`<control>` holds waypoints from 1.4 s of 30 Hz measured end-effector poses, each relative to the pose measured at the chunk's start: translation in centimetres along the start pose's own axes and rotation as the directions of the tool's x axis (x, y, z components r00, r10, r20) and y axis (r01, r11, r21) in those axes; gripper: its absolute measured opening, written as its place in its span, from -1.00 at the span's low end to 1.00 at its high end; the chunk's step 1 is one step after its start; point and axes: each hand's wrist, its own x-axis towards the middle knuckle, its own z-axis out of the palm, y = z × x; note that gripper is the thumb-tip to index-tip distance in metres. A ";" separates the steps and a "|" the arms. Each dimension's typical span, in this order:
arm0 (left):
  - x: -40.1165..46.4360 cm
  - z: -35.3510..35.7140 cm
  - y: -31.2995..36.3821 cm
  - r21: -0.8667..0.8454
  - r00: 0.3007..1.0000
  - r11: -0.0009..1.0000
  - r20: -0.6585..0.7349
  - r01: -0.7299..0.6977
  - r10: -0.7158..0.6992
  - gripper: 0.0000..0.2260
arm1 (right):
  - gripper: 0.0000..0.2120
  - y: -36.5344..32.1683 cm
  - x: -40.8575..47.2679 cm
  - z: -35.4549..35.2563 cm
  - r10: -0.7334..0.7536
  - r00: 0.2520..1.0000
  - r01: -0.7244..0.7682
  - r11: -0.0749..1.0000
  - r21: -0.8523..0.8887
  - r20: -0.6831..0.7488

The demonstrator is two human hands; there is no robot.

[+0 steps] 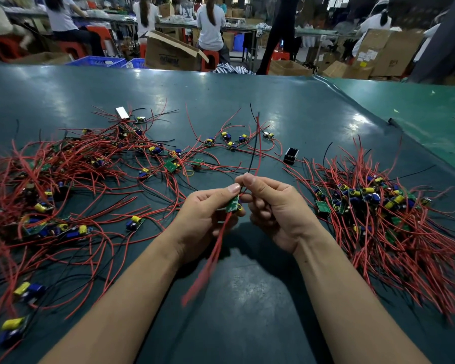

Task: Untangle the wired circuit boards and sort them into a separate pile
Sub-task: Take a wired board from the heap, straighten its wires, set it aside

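Underneath everything spreads the dark green desk (247,101), its shiny mat running off toward a workshop where other people sit with their backs to me among cardboard boxes (168,52). Across my left side sprawls the big tangle of wired circuit boards (63,179), red and black leads knotted over each other, yellow and blue parts poking out. On my right lies the sorted pile (378,214), denser, with its red wires fanning outward and toward me. Between the two, farther from me, a few loose boards (231,141) lie scattered, and a small black box (291,155) stands just beside the right pile's far edge.

Over the bare middle of the desk I hold both hands close together. My left hand (208,216) grips one small green circuit board (233,203) between thumb and curled fingers, clear of the desk. Blurred red wires (210,258) hang from it down toward me. My right hand (276,206) pinches that board's other leads (256,143), one red and one black, between thumb and forefinger; they rise away from me past the fingertips.
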 end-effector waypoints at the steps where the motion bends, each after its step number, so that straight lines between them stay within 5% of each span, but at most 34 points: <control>1: 0.1 0.0 -0.1 0.031 1.000 0.999 -0.025 -0.014 0.015 -0.75 | -0.82 0.1 0.1 0.0 -0.011 1.000 0.011 1.000 -0.008 -0.024; 5: 0.2 0.4 -0.5 0.172 0.991 0.982 -0.091 -0.083 0.100 -0.79 | -0.86 0.1 0.4 -0.4 -0.058 0.983 0.051 0.998 -0.048 -0.174; 15: 0.4 -0.3 -0.1 0.087 1.000 0.996 0.019 -0.021 0.019 -0.82 | -0.82 -0.6 0.6 -1.1 -0.226 0.890 0.236 0.971 -0.022 -0.396; 21: -0.1 -1.0 0.6 0.025 0.992 0.995 0.083 0.094 -0.095 -0.79 | -0.83 -1.1 0.7 -1.3 -0.133 0.898 0.228 0.956 0.186 -0.418; 25: -0.4 -1.2 0.9 -0.072 0.963 0.988 0.242 0.136 -0.115 -0.84 | -0.80 -1.7 0.8 -2.4 -0.001 0.850 0.229 0.902 0.367 -0.527; 27: -0.2 -1.5 1.0 -0.196 0.977 0.974 0.198 0.116 -0.076 -0.78 | -0.81 -1.6 0.8 -2.5 -0.043 0.822 0.229 0.938 0.262 -0.567; 32: 0.6 -1.1 1.2 -0.467 0.998 0.884 -0.054 -0.012 -0.015 -0.77 | -0.94 1.2 0.3 1.2 -0.110 0.965 0.063 0.978 -0.197 -0.240; 37: 0.8 -1.2 1.2 -0.557 0.994 0.830 -0.104 -0.035 -0.027 -0.75 | -0.89 1.3 0.0 1.7 -0.011 1.000 0.010 0.998 -0.055 -0.023; 42: 0.8 -1.6 1.0 -0.549 0.994 0.833 -0.105 -0.067 0.011 -0.87 | -0.85 0.9 -0.2 1.7 -0.087 0.995 0.084 0.995 0.043 0.057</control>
